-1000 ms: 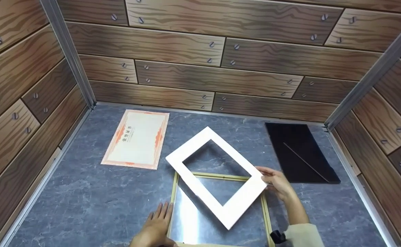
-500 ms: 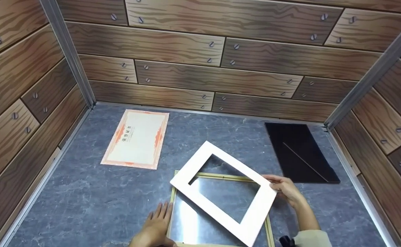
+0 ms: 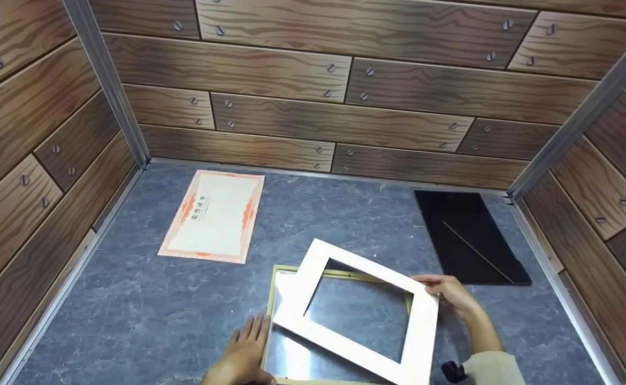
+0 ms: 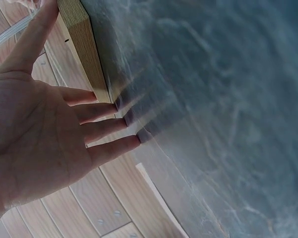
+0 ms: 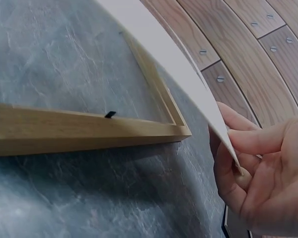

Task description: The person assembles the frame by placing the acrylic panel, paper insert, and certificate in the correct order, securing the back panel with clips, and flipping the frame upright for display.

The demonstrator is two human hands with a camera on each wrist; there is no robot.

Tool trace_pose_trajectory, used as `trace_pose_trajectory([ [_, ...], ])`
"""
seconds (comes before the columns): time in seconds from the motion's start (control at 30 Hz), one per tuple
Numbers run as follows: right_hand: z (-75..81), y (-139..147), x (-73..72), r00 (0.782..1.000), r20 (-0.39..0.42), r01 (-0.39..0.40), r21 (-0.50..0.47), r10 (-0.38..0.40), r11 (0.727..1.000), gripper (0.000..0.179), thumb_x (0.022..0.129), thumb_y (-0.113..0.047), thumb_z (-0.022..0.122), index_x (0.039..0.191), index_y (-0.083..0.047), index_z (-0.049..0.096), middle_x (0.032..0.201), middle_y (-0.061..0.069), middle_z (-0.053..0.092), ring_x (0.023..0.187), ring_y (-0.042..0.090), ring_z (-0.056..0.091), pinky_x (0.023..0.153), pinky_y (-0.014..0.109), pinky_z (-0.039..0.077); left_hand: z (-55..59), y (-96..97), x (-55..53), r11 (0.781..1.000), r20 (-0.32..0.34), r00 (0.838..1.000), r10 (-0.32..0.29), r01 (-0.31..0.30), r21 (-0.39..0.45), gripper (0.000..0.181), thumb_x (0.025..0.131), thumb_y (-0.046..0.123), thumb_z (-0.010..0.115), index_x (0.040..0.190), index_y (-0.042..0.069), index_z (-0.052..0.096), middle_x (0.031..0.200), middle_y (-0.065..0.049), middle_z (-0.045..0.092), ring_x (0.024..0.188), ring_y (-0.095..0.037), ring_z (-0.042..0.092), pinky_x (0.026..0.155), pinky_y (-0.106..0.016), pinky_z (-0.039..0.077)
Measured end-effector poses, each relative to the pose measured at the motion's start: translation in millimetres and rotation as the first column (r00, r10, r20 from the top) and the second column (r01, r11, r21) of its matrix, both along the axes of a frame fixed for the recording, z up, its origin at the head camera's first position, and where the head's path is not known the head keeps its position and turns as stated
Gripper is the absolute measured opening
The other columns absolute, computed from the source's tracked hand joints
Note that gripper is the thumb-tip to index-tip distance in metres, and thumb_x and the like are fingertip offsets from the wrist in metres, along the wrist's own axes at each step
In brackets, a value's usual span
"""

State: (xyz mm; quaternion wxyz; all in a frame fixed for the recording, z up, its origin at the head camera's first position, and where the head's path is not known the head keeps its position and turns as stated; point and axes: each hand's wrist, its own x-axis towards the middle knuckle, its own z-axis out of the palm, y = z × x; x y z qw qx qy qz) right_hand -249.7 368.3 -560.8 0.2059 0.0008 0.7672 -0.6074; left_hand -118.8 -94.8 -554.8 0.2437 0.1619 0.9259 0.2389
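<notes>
A white picture mat (image 3: 366,361) with a rectangular window hangs tilted over a wooden picture frame (image 3: 270,299) lying on the table. My right hand (image 3: 455,299) pinches the mat's far right corner between thumb and fingers. In the right wrist view the mat (image 5: 159,44) bends slightly and stands above the frame's corner (image 5: 181,130). My left hand (image 3: 241,350) rests along the frame's left side with fingers straight. The left wrist view has those fingertips at the table beside the frame's edge (image 4: 84,44). A clear, shiny sheet (image 3: 297,353) shows inside the frame.
A certificate (image 3: 219,219) with a red-orange border lies at the back left of the marbled table (image 3: 131,315). At the back right lies a black backing board (image 3: 463,235) with a thin strut across it. Wood-plank-patterned walls (image 3: 313,75) enclose the left, back and right sides.
My right hand has brought the mat nearer and slightly right, turning it closer to the frame's alignment and over its opening. The left hand has stayed in place.
</notes>
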Motion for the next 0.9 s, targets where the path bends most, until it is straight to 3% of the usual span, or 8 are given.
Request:
trace_pose_trajectory([
  [0.13,-2.8,1.3,-5.7,1.0,0.015,0.001,0.046,-0.002,0.999,0.042,0.073,-0.022,0.069,0.114,-0.012,0.066,0.106,0.006,0.064,0.084,0.021,0.063,0.07,0.035,0.052,1.7,-0.3,1.6,1.0,-0.011,1.0,0.001,-0.001,0.008,0.115,0.064,0.042,0.08,0.143,-0.004,0.012,0.147,-0.026,0.01,0.133,-0.042,0.007,0.1,-0.061,0.015],
  [0.53,12.4,-19.2,-8.6,0.998,0.004,-0.066,0.107,0.066,0.992,0.034,0.083,-0.003,0.054,0.115,-0.006,0.065,0.112,0.01,0.062,0.091,0.02,0.059,0.074,0.035,0.049,1.2,-2.5,-1.1,0.999,-0.002,1.0,-0.019,0.019,0.039,0.113,0.065,0.042,0.079,0.144,-0.004,0.012,0.147,-0.026,0.011,0.133,-0.044,0.009,0.099,-0.061,0.017],
  [0.9,12.0,-36.8,-18.2,0.988,-0.022,-0.15,0.108,0.153,0.983,0.035,0.082,0.003,0.05,0.115,0.003,0.062,0.105,0.013,0.063,0.086,0.022,0.06,0.069,0.034,0.049,0.4,-2.9,-1.3,0.999,0.003,1.0,-0.018,0.017,0.047,0.112,0.066,0.041,0.079,0.144,-0.005,0.012,0.147,-0.027,0.01,0.133,-0.044,0.008,0.099,-0.062,0.016],
])
